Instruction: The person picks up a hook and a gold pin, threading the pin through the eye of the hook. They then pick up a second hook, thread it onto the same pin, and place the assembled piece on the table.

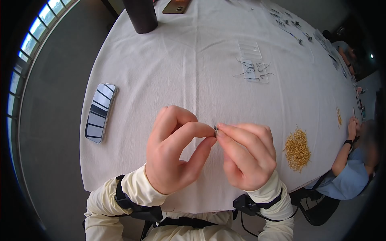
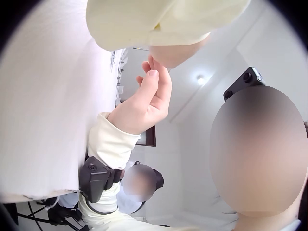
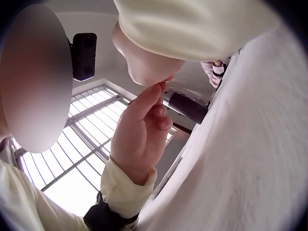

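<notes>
Pinching a small dark piece (image 1: 216,131), mostly hidden, between the fingertips of left hand (image 1: 171,148) and right hand (image 1: 251,156), gripping it from both sides above the tabletop (image 1: 132,120), toward its near edge. Having a gold heap (image 1: 297,150) beside the right hand and a phone (image 1: 100,113) along the tabletop's left edge.

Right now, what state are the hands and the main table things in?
Left hand: pinching the small dark piece
Right hand: pinching it too
Small dark piece: mostly hidden
Clear case: open, partly filled
Gold bits: loose, heaped
Left-side phone: flat, glossy side up
Dark cup: upright
Brown phone: lying flat
</notes>
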### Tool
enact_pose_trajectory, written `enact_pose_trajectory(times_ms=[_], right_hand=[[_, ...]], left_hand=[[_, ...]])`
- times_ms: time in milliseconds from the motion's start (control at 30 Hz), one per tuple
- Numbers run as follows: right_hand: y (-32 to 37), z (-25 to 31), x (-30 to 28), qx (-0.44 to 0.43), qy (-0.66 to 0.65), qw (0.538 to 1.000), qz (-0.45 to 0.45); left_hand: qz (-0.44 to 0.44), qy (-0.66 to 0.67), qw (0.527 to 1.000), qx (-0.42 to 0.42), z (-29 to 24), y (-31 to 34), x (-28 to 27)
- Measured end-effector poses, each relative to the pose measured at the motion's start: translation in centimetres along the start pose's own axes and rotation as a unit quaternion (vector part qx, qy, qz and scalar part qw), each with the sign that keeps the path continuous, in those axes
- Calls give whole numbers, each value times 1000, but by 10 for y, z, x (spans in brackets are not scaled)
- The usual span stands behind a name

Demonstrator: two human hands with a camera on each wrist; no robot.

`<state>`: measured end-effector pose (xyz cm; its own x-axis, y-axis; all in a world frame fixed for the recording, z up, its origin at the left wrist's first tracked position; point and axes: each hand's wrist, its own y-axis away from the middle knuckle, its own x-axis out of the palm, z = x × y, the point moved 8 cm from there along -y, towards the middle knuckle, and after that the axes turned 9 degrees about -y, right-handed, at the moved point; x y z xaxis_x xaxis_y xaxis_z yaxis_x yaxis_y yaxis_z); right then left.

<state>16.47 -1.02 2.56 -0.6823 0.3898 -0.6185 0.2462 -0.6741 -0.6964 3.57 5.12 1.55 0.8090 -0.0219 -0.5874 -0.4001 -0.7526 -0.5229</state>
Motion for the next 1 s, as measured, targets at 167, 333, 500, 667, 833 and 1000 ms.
enact_pose_trajectory(times_ms=[167,333,500,667,833,1000], right_hand=[[0,5,2,-26,51,998,17],[1,8,-2,-21,39,999,12],[4,-19,-11,136,-105,984,-40],[7,-39,4,221,-255,941,18],[10,-39,6,222,-267,938,10],[14,-39,6,234,-261,936,-16]], left_hand=[[22,73,996,-56,9,-1,4],[32,99,991,-83,17,-1,4],[93,98,990,-30,8,-4,10],[111,109,988,-18,8,-4,13],[149,130,979,-41,7,-5,14],[124,148,978,-84,11,0,15]])
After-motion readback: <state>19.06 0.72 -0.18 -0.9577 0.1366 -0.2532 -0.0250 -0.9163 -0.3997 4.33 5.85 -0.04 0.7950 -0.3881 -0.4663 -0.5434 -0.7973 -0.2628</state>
